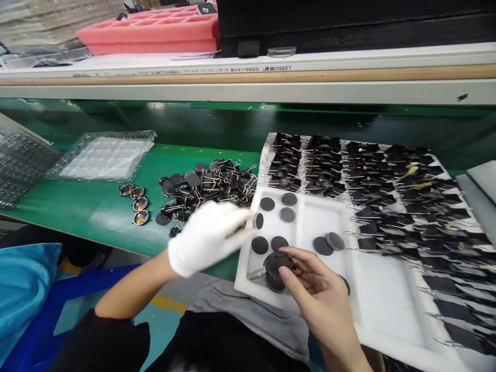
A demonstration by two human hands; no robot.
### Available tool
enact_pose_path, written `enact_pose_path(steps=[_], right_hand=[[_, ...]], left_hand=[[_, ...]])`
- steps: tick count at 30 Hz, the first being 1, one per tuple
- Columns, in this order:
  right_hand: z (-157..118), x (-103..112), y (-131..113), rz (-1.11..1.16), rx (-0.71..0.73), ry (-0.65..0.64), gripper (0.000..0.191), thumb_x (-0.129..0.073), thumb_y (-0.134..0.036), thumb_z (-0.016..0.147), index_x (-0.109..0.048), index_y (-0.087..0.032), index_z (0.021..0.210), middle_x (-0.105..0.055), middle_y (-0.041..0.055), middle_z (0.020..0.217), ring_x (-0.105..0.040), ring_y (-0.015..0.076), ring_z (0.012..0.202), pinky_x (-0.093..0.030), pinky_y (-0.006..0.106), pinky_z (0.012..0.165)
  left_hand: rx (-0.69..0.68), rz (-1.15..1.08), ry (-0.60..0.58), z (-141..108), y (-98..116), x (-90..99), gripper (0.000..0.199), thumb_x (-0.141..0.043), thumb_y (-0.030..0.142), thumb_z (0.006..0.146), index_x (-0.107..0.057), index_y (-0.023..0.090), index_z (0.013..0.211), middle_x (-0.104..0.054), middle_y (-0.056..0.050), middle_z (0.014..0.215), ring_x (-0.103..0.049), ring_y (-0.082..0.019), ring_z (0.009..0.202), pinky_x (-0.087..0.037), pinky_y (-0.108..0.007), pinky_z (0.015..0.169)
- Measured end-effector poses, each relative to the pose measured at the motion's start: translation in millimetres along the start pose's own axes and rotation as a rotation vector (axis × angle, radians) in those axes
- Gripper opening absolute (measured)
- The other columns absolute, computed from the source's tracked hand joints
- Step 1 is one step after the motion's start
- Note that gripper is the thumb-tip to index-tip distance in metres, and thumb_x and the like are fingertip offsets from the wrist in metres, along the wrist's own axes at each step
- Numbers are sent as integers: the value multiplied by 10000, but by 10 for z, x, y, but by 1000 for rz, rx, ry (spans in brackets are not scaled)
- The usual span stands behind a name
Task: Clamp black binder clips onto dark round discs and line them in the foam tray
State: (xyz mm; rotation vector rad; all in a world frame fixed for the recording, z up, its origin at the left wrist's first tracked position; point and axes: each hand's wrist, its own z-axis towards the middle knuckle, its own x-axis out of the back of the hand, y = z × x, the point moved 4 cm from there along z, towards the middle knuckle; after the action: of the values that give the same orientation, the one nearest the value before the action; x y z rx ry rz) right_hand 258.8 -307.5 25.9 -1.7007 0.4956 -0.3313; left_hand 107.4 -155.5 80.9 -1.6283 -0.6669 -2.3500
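My left hand [213,235], in a white glove, is blurred at the left edge of the white foam tray [242,268]. Its thumb and fingers point at a dark disc [258,221] tilted in the tray; whether they touch it is unclear. Bare, my right hand [320,294] pinches a round black part [278,262] between thumb and fingers over the tray's near side. Beneath that part is another dark round piece [274,283], with a small clear cylinder [256,274] beside it. More black discs [259,245] lie flat in the tray's compartments.
Left of the tray, binder clips and discs [209,183] are heaped on the green table [96,206]. Several round parts [140,217] and a clear plastic tray [104,157] sit farther left. Rows of clipped black pieces [372,175] fill the right side. A shelf [155,89] crosses behind.
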Motion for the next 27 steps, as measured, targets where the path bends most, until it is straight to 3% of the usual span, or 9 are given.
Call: enact_pose_path(steps=[4,6,9,14,17,20,23,25,27], right_hand=[[3,13,22,8,27,-1,242,-798,-410,867,-762,-271,1062,-779,54,945,-755,224,854,-656,316,757],[24,21,42,-1,57,-44,251,-801,-399,867,-760,-268,1076,-782,59,951,-758,231,851,-661,324,744],[53,46,87,11,71,-63,276,-803,-379,872,-753,-268,1120,-782,58,960,-755,220,834,-653,308,717],[78,48,143,171,13,-38,297,-821,-377,866,-744,-264,1130,-779,64,998,-751,224,881,-646,317,743],[109,-2,97,348,-66,-68,299,-817,-399,871,-734,-271,1128,-771,57,1016,-753,217,857,-640,308,695],[156,-55,27,509,-189,-84,294,-835,-419,849,-747,-245,1068,-752,49,979,-765,221,871,-638,282,663],[199,-76,-30,553,-196,-69,271,-860,-390,828,-756,-228,1019,-744,42,977,-767,217,901,-627,251,663],[207,-73,-54,522,-133,-53,263,-855,-379,837,-756,-233,1032,-749,38,951,-754,202,890,-616,246,681],[189,-83,-71,467,-71,-79,249,-842,-373,854,-755,-238,1045,-758,39,918,-733,182,848,-613,262,722]], left_hand=[[26,422,-102,132,-434,-25,195,-628,385,983,-717,218,1027,-705,-110,1086,-624,-296,976,-416,-429,783],[-12,441,-172,169,-540,-76,203,-592,366,1001,-717,218,942,-704,-97,1062,-615,-291,952,-407,-433,780],[18,374,-111,199,-592,-38,262,-529,376,1031,-699,203,933,-711,-96,1064,-623,-285,965,-431,-452,827],[180,-111,78,199,-600,128,221,-508,364,1022,-620,199,927,-729,-74,1108,-669,-227,1080,-507,-395,973],[397,-424,176,180,-666,136,216,-559,405,981,-590,201,917,-731,-80,1197,-680,-242,1147,-532,-419,1017],[558,-961,272,190,-703,69,268,-536,465,983,-529,204,925,-733,-96,1190,-710,-278,1141,-577,-496,990],[625,-1382,254,233,-631,-1,274,-485,480,995,-478,214,930,-742,-82,1075,-756,-288,1047,-611,-537,931],[653,-1414,216,234,-545,-18,300,-471,508,993,-484,215,927,-728,-60,932,-774,-257,880,-639,-485,830],[608,-1282,122,223,-421,-20,323,-489,532,985,-504,216,918,-691,-27,791,-733,-207,696,-625,-395,693]])
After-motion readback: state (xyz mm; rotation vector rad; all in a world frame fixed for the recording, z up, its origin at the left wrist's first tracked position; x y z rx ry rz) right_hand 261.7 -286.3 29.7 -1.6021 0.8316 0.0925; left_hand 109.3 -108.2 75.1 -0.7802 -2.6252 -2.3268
